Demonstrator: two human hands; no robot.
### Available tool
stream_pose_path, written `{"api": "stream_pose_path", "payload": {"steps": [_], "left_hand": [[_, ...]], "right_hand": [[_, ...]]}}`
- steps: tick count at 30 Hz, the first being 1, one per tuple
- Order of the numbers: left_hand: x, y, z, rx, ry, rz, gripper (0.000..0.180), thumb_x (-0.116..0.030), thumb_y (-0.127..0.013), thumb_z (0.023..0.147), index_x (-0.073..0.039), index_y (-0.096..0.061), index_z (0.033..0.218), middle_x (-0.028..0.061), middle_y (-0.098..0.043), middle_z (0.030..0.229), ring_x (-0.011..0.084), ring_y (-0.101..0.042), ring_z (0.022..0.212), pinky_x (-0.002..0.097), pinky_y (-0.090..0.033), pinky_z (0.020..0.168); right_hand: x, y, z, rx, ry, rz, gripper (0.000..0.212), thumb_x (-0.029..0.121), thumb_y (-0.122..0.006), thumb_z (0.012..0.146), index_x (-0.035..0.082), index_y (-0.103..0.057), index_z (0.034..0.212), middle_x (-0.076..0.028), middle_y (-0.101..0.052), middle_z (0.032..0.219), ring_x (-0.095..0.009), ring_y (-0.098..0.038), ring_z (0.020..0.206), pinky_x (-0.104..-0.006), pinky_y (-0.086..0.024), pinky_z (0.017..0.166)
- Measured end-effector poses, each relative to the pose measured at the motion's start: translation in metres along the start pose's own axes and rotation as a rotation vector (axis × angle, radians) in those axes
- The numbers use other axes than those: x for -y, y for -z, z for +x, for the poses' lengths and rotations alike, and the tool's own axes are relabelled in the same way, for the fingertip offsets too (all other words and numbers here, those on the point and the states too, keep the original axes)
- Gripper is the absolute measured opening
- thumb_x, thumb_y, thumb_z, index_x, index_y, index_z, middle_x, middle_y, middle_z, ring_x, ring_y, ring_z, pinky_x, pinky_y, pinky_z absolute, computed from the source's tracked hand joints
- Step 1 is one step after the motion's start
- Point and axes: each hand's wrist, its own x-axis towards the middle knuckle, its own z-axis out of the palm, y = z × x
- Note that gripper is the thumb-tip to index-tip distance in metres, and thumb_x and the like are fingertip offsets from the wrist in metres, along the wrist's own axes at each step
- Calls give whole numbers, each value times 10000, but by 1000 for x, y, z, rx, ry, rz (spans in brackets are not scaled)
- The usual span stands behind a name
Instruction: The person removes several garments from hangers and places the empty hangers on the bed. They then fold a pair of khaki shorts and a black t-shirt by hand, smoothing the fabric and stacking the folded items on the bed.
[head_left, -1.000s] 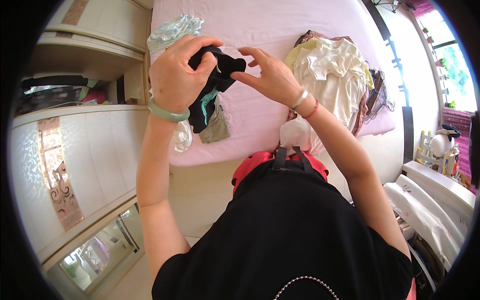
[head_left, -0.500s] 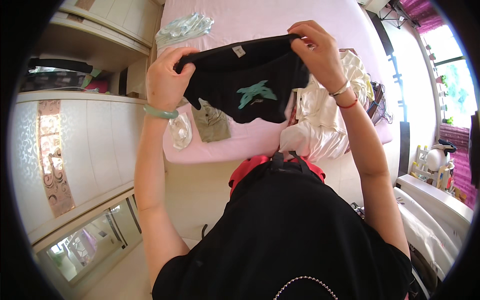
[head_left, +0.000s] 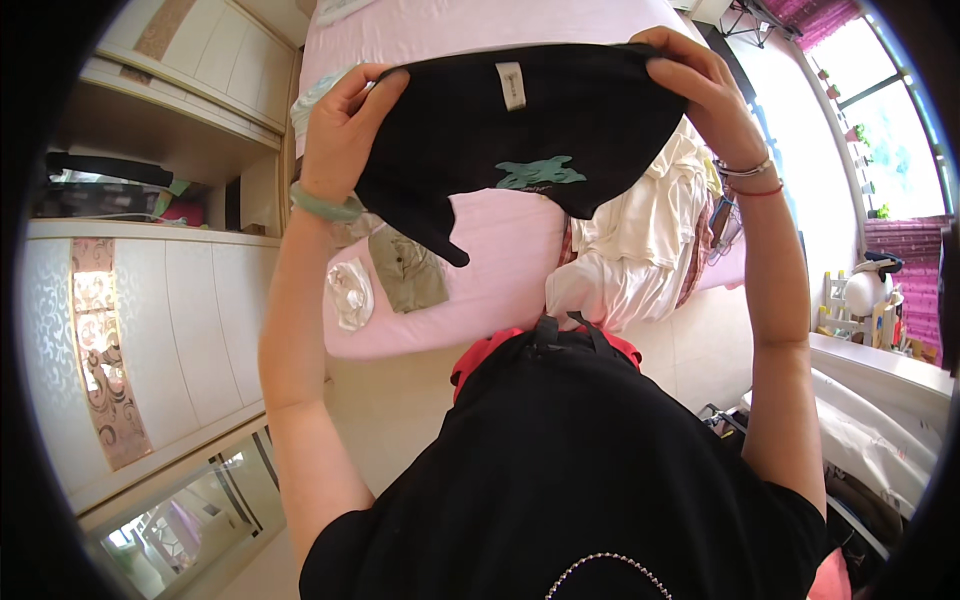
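A black garment (head_left: 430, 140) with a teal print and a white inner tag hangs stretched between my hands, above the bed. My left hand (head_left: 345, 130) pinches its upper left corner between thumb and fingers. At the opposite corner, my right hand (head_left: 708, 95) has its thumb and fingers closed on the cloth. The lower edge droops unevenly, with one narrow end dangling below my left hand. Whether it is a shirt or shorts, I cannot tell. Beneath it on the bed lie folded olive-green clothing (head_left: 408, 278) and a small white piece of clothing (head_left: 349, 294).
The pink-sheeted bed (head_left: 500, 270) spreads out ahead of me. Cream and white clothes (head_left: 640, 230) are heaped on its right side. Light blue cloth (head_left: 305, 100) lies partly behind my left hand. A white cabinet (head_left: 200, 310) stands at left, with an open shelf above it.
Both hands have moved farther apart, my right one up and to the right. The black garment is stretched wider, and its tag and dangling narrow end show more plainly.
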Motion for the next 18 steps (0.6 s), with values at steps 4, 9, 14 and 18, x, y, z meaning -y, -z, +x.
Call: {"api": "stream_pose_path", "payload": {"steps": [4, 9, 14, 18], "left_hand": [[-21, 19, -1, 265, 93, 20, 247, -77, -710, 874, -50, -643, 1110, -39, -635, 873, 19, -558, 816, 163, -451, 741], [-41, 25, -2, 373, 48, 168, 240, -18, -694, 862, -29, -671, 1101, 5, -662, 951, 74, -602, 901, 221, -484, 833], [-36, 32, 4, 247, -98, 308, 198, 27, -622, 900, 20, -664, 1093, 11, -626, 1078, 94, -570, 1009, 218, -442, 903], [-43, 20, -1, 201, -99, 217, 149, -69, -659, 903, 18, -687, 1021, -5, -647, 960, 65, -573, 890, 206, -448, 810]], "right_hand": [[5, 14, -15, 126, -9, -106, 377, 76, -545, 844, -22, -581, 1207, -53, -616, 1125, -110, -577, 1031, -259, -427, 973], [-13, 24, -18, 64, 91, -325, 250, 75, -590, 930, 29, -665, 1164, -49, -667, 1097, -112, -615, 1026, -237, -467, 960], [-6, 14, -15, -92, 256, -378, 210, 69, -591, 935, 30, -692, 1116, -31, -687, 1049, -117, -627, 995, -232, -476, 943], [0, 4, -11, -168, 181, -160, 201, 84, -619, 920, 19, -701, 1091, -25, -686, 1041, -115, -625, 984, -234, -478, 907]]}}
